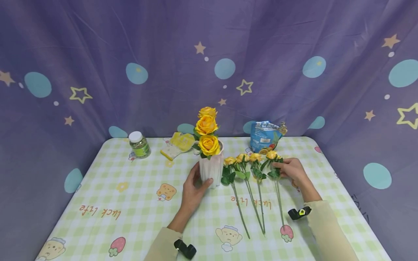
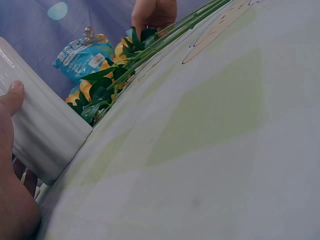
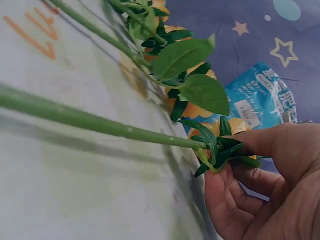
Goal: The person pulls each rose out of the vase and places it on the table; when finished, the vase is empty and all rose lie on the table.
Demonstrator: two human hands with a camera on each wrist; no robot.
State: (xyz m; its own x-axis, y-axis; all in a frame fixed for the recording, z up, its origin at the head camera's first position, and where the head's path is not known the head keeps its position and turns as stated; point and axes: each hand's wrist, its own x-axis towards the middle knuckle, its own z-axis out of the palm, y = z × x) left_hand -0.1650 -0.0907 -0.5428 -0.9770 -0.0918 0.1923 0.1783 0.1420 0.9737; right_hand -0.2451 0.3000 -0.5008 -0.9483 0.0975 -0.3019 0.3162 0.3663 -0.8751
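Observation:
A white fluted vase [image 1: 211, 168] stands on the table with several yellow roses [image 1: 207, 125] in it. My left hand [image 1: 193, 189] holds the vase low on its left side, thumb across the front; in the left wrist view the thumb [image 2: 15, 95] lies against the smooth white wall. To the right, my right hand [image 1: 292, 169] pinches a yellow artificial rose [image 1: 272, 155] just below its bloom, among the leaves. Its green stem [image 3: 115, 128] stretches toward the table's near side. Three more yellow roses [image 1: 242, 158] lie side by side between the vase and that hand.
Behind the loose roses is a blue bag [image 1: 263, 137] closed with a metal clip [image 1: 282, 127]. A white-lidded jar [image 1: 139, 145] stands at the back left, and yellow-and-white gloves [image 1: 177, 144] lie left of the vase. A purple curtain [image 1: 169, 72] hangs behind the checkered tablecloth [image 1: 140, 195].

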